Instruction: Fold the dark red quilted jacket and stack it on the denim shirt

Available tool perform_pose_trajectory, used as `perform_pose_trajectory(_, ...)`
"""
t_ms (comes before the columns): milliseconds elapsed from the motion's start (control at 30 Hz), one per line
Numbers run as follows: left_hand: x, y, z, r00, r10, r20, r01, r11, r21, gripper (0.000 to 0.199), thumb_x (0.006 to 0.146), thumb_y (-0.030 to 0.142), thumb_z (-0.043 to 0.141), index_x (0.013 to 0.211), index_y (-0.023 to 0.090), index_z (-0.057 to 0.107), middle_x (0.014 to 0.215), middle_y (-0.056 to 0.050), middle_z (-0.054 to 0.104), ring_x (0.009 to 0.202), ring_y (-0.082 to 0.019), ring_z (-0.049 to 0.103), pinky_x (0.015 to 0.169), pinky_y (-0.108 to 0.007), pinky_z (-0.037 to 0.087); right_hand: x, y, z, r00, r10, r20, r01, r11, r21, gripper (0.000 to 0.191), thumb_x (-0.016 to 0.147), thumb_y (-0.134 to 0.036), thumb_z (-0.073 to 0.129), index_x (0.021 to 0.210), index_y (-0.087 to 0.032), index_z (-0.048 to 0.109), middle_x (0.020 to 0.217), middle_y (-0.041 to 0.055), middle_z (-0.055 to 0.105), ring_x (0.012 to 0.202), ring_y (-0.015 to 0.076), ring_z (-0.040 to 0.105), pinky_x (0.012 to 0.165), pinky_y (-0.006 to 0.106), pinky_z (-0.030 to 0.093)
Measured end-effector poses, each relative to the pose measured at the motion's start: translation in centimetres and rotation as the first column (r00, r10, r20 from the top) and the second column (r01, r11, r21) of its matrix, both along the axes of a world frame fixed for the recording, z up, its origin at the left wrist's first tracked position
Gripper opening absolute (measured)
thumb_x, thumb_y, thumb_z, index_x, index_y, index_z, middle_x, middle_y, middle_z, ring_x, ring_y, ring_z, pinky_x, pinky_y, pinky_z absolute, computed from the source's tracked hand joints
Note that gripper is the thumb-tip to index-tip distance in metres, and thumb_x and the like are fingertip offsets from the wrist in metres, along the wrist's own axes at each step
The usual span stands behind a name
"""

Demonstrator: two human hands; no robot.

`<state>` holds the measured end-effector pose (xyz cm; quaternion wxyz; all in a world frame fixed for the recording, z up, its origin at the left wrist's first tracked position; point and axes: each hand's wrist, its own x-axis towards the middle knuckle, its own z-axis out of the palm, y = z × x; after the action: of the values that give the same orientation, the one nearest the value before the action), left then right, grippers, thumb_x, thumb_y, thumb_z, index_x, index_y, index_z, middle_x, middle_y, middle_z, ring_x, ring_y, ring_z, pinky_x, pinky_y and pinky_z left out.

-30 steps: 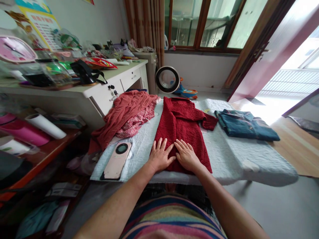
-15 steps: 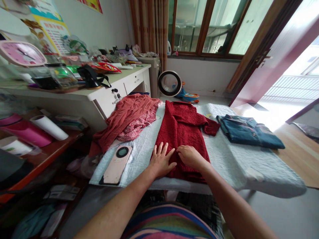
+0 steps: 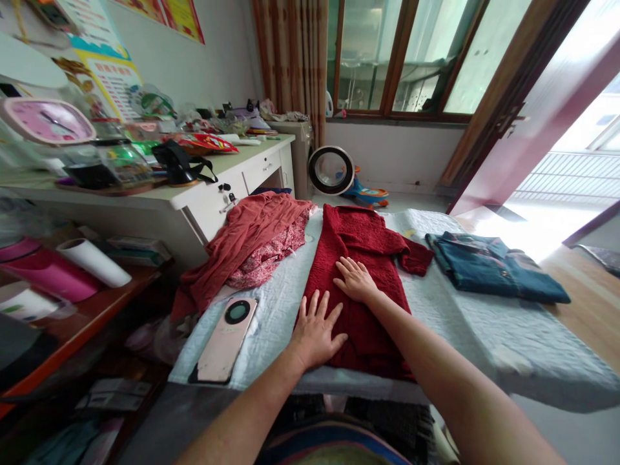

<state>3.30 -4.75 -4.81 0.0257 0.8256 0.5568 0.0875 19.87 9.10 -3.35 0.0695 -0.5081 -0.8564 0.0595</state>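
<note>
A dark red textured garment (image 3: 372, 336) lies on a pale quilted cloth (image 3: 276, 323), one sleeve bent out to the right. My left hand (image 3: 317, 329) rests flat on its lower left part with the fingers spread. Higher up, near the garment's middle, my right hand (image 3: 356, 279) lies palm down, its fingers stretched out. Neither hand grips anything. To the left are a pink phone (image 3: 225, 342) and a heap of reddish clothes (image 3: 252, 232). Folded blue denim (image 3: 498, 268) sits at the right.
A cluttered desk (image 3: 252, 161) with a pink clock (image 3: 48, 121) stands at the left. Below it, a red-edged shelf (image 3: 97, 310) holds a white roll and a pink container. A round-framed object (image 3: 331, 170) is beyond the cloth, and a door (image 3: 527, 123) stands at the right.
My right hand has moved up the garment and gone from curled fingers to lying flat. My left hand stays spread at the lower left. The camera view has tilted slightly upward.
</note>
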Motion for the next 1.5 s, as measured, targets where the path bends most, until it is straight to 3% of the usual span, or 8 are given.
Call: perform_pose_trajectory(1500, 0.17, -0.29, 0.34, 0.999, 0.02, 0.038, -0.02, 1.0, 0.003, 0.069, 0.086, 0.062, 0.048, 0.147, 0.033, 0.035, 0.159, -0.007, 0.024, 0.147, -0.034, 0.011, 0.116, -0.059, 0.01, -0.1, -0.52, -0.21, 0.996, -0.055, -0.07, 0.058, 0.998, 0.034, 0.056, 0.094, -0.049, 0.045, 0.143, -0.023, 0.045, 0.154, 0.0054, 0.037, 0.143, 0.0233, 0.025, 0.116, 0.043, 0.018)
